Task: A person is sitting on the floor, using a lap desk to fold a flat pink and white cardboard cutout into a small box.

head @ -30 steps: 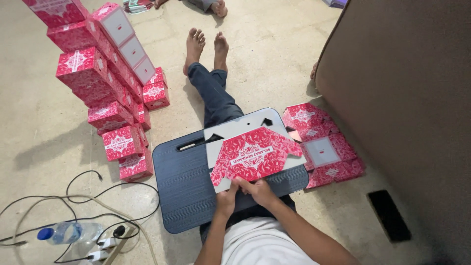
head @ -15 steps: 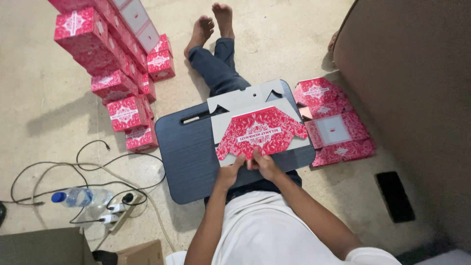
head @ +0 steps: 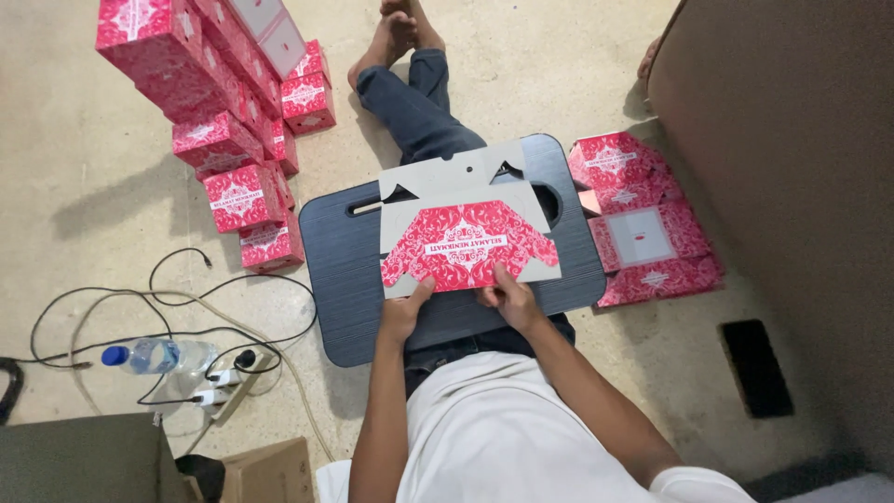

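A flat, unfolded pink-and-grey cardboard box blank lies on a dark lap desk across my legs. My left hand pinches its near left edge. My right hand grips the near middle edge, thumb on the pink printed face. The blank's grey flaps point away from me.
Several assembled pink boxes are stacked at the far left. A pile of flat pink blanks lies to the right, next to a brown panel. Cables, a power strip, a water bottle and a dark phone lie on the floor.
The view has shifted: the lap desk and blank now sit higher and more central. Both hands stay on the blank's near edge.
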